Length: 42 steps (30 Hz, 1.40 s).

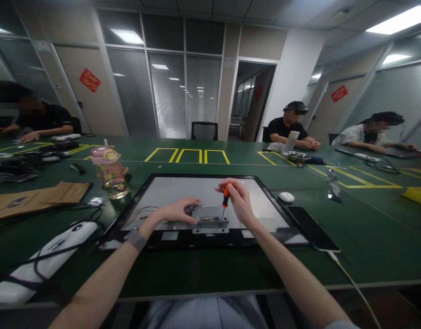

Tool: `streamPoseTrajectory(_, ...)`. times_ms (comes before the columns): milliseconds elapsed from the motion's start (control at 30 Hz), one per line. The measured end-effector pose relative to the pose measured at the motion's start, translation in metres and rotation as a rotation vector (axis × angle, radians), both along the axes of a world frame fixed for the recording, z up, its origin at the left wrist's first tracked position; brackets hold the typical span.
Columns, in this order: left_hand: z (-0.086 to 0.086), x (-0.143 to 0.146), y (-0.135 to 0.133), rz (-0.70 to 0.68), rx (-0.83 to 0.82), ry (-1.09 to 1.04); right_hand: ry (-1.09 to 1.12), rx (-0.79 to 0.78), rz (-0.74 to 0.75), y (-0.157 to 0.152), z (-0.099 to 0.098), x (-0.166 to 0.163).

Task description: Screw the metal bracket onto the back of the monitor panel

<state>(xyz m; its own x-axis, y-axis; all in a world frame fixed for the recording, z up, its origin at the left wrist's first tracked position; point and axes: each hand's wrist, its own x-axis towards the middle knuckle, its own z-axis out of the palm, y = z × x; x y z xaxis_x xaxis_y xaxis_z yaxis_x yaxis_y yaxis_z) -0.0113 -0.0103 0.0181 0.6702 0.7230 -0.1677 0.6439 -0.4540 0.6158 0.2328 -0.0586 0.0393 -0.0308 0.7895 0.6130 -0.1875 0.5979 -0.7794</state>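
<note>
A flat display panel (pixel 162 192) with a black frame and a light grey back lies before me on the green table. Near its front edge sits a metal bracket (pixel 210 227) with ports along its upright face. My left hand (pixel 178 211) rests at the bracket's left side, thumb at the front edge and fingers reaching behind, holding it. Between the fingers of my right hand (pixel 241 201) is an orange and black screwdriver (pixel 226 195), held nearly upright. Its shaft points down at the bracket's right end; the exact tip contact is too small to tell.
A pink-lidded bottle (pixel 110 176), a paper bag (pixel 42 198) and a white power strip (pixel 47 260) with dark cables lie left. On the right are a phone (pixel 313 228) with a cable, a white mouse (pixel 286 197) and a metal bowl (pixel 299 157). Several people sit across the table.
</note>
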Motion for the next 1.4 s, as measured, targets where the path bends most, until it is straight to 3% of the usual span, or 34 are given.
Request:
streamPoseTrajectory(167,-0.001,0.000,0.000,0.005,-0.009,-0.010,0.041,-0.114,0.128,0.006,0.010,0.006)
streamPoseTrajectory(433,-0.004,-0.002,0.003,0.002,0.003,-0.014,0.006,-0.096,0.223,0.005,0.010,0.009)
streamPoseTrajectory(667,0.003,0.001,-0.002,0.009,-0.003,0.007,-0.101,-0.012,-0.047,0.009,0.008,0.013)
streamPoseTrajectory(833,0.002,0.001,-0.002,0.006,-0.005,0.004,-0.211,0.151,-0.298,0.005,0.008,0.012)
streamPoseTrajectory(1033,0.001,0.001,-0.001,0.003,-0.002,-0.008,-0.292,0.171,-0.185,-0.006,0.012,0.009)
streamPoseTrajectory(1267,0.005,0.002,-0.005,0.025,-0.018,-0.001,-0.331,0.291,-0.455,-0.006,0.011,0.003)
streamPoseTrajectory(1400,0.005,0.002,-0.004,0.012,-0.008,-0.006,-0.230,0.184,-0.337,-0.004,0.011,0.005)
